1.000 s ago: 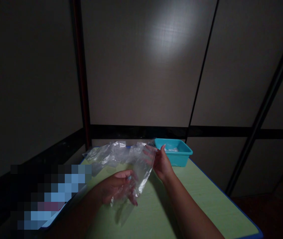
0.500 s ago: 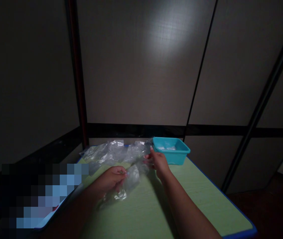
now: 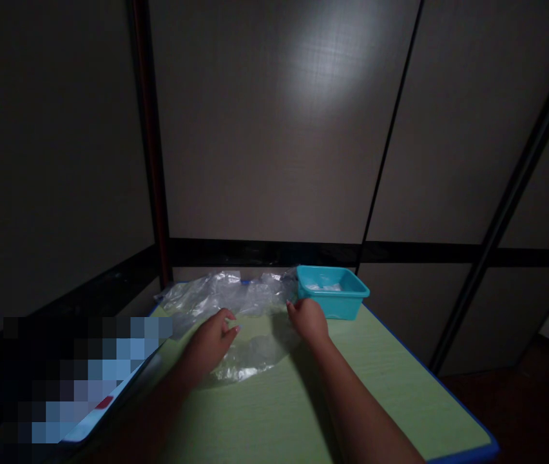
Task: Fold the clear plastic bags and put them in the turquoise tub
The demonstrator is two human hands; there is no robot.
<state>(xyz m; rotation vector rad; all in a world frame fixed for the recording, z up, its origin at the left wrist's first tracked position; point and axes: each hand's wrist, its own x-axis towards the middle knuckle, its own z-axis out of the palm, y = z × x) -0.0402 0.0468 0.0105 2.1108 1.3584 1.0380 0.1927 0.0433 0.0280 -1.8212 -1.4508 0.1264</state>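
A thin clear plastic bag [image 3: 255, 354] is spread low over the table between my two hands. My left hand [image 3: 209, 338] is at the bag's left side, its thumb and forefinger apart with a gap between them. On the other side, my right hand [image 3: 308, 321] is closed, with its fingers curled down at the bag's right end. The exact grip of those fingers is hidden behind the hand. More crumpled clear plastic bags [image 3: 221, 293] lie along the far edge of the table, beyond both hands.
A turquoise plastic basket [image 3: 335, 305] with some clear plastic inside stands at the far right, just behind my right hand. The green table [image 3: 381, 386] has a blue edge. Dark panels rise behind it. A pixelated area covers the lower left.
My left hand has moved slightly left and its fingers have parted. The bag between my hands has gone from bunched to flatter and wider. My right hand has turned knuckles-up, fingers downward.
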